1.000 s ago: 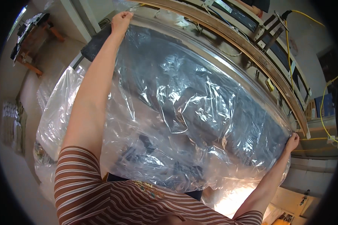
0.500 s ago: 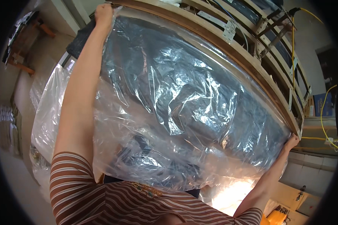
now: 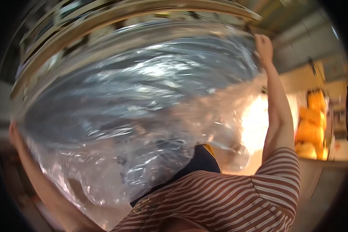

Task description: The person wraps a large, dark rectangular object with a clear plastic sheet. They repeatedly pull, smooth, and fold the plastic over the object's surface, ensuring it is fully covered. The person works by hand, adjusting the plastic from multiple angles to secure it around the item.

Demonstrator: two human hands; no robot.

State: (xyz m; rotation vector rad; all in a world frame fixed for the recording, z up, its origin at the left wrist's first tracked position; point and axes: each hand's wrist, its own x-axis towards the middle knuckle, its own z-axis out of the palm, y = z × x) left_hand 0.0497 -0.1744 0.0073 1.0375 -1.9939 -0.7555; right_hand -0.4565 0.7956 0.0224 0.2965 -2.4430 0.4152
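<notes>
Between my arms spans a large dark padded panel [image 3: 116, 87], loosely covered in shiny clear plastic film [image 3: 83, 156]. A wooden frame [image 3: 116, 16] runs along its far side. At the left rim my left hand [image 3: 14, 135], blurred, is closed at the panel's left end. My right hand [image 3: 263, 48] is closed in a fist on the other end, at the upper right, near the frame's corner. Whether the fingers grip only film or the frame too, I cannot tell. The slack film hangs toward my body, over dark clothing.
Several orange-yellow padded things [image 3: 312, 123] stand at the right, beside a strongly glowing bright patch [image 3: 255, 125]. Pale cabinets or wall panels [image 3: 297, 50] are behind my right hand. Wooden slats [image 3: 46, 34] at the upper left are smeared by motion.
My left hand has come from the upper left to the lower left, my right hand from the lower right to the upper right. The panel slants the other way; the surroundings have swung round.
</notes>
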